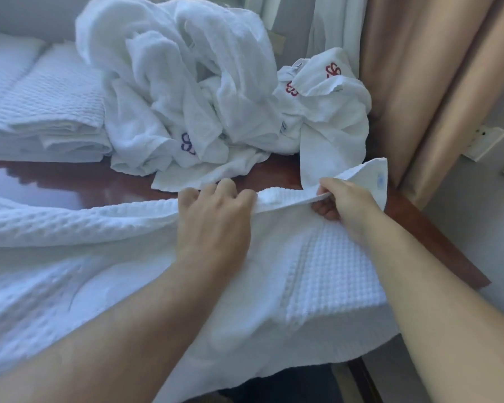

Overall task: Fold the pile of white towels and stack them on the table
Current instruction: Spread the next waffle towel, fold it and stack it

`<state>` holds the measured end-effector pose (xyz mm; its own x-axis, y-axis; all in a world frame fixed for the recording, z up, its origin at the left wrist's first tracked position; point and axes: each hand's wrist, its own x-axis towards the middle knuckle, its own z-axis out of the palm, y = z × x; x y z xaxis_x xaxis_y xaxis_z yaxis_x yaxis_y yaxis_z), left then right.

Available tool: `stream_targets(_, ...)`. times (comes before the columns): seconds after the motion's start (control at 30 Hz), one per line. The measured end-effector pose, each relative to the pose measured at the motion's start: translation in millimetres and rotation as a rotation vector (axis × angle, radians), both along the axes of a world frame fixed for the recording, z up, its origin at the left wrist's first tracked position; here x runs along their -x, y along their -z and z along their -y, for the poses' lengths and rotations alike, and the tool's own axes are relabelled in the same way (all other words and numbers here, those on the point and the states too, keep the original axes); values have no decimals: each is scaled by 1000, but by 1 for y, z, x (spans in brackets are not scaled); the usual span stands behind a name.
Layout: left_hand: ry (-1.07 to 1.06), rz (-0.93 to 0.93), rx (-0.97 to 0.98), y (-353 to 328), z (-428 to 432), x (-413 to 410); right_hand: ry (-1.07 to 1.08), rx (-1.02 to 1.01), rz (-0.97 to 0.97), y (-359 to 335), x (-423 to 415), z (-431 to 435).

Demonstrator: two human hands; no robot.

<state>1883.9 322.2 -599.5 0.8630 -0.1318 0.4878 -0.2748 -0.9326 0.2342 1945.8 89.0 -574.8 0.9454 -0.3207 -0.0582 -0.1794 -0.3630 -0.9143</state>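
A white waffle-weave towel point(326, 274) lies spread over the near part of the dark wooden table point(70, 181) and hangs over its front edge. My left hand point(216, 216) grips the towel's far edge near the middle. My right hand point(346, 202) pinches the same edge close to its right corner, which stands up with a small label showing. Behind them a tangled pile of white towels point(186, 82) with red and purple embroidered marks rests on the table. At the far left sits a stack of folded white towels point(47, 117).
Beige curtains point(434, 82) hang at the right, close to the table's right edge point(437, 234). A wall socket point(486, 141) is beside them. Shiny bare wood shows between the spread towel and the folded stack.
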Motion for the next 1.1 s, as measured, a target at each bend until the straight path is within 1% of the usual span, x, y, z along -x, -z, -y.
stream_targets(0.03, 57, 105, 5, -3, 0, 3, -5, -72, 34, 2, 8, 7)
stream_targets(0.07, 135, 196, 27, -7, 1, 5, 48, -36, 115, 8, 17, 13)
stream_targets(0.1, 214, 277, 47, -10, 2, 8, 155, 91, 231, 15, 27, 17)
stream_targets(0.13, 285, 320, 53, -11, 3, 12, 295, 221, 378, 20, 36, 19)
stream_targets(0.17, 341, 335, 46, -10, 4, 15, 411, 282, 525, 24, 41, 20)
stream_targets(0.2, 384, 327, 25, -10, 4, 17, 472, 273, 616, 25, 43, 18)
stream_targets(0.23, 420, 287, -4, -9, 4, 19, 490, 241, 636, 23, 44, 16)
stream_targets(0.27, 445, 235, -30, -9, 3, 19, 480, 243, 587, 21, 43, 13)
stream_targets(0.3, 455, 182, -56, -9, 3, 20, 423, 304, 485, 18, 42, 11)
stream_targets(0.37, 457, 93, -78, -8, 2, 18, 215, 504, 177, 10, 42, 13)
stream_targets(0.4, 442, 70, -80, -6, 2, 16, 100, 561, 49, 6, 44, 15)
stream_targets(0.43, 413, 47, -90, -4, 3, 14, 7, 555, -37, 2, 48, 18)
stream_targets(0.47, 377, 17, -107, -2, 3, 13, -58, 502, -90, 0, 54, 20)
stream_targets(0.5, 348, -15, -121, -1, 2, 14, -93, 444, -104, 1, 60, 23)
stream_targets(0.6, 323, -81, -98, 5, -1, 22, -166, 329, -60, 9, 82, 29)
stream_targets(0.67, 280, -52, -33, 7, -4, 30, -149, 206, 13, 17, 87, 29)
stream_targets(0.7, 256, -24, -12, 8, -5, 32, -104, 187, 82, 20, 89, 26)
stream_targets(0.77, 261, 53, 1, 7, -6, 34, 81, 299, 304, 25, 94, 16)
stream_targets(0.83, 338, 103, 31, 5, -6, 36, 299, 360, 541, 31, 103, 9)
stream_targets(0.9, 408, 80, 66, 2, -9, 40, 411, 379, 681, 37, 114, 9)
stream_targets(0.93, 430, 51, 61, 1, -10, 42, 415, 402, 704, 41, 118, 10)
stream_targets(1.0, 469, 24, 9, -2, -10, 45, 354, 533, 692, 46, 124, 8)
stream_targets(1.03, 487, 17, -24, -3, -10, 46, 319, 593, 662, 47, 126, 6)
stream_targets(1.1, 491, -15, -102, -7, -7, 47, 264, 651, 596, 48, 128, 5)
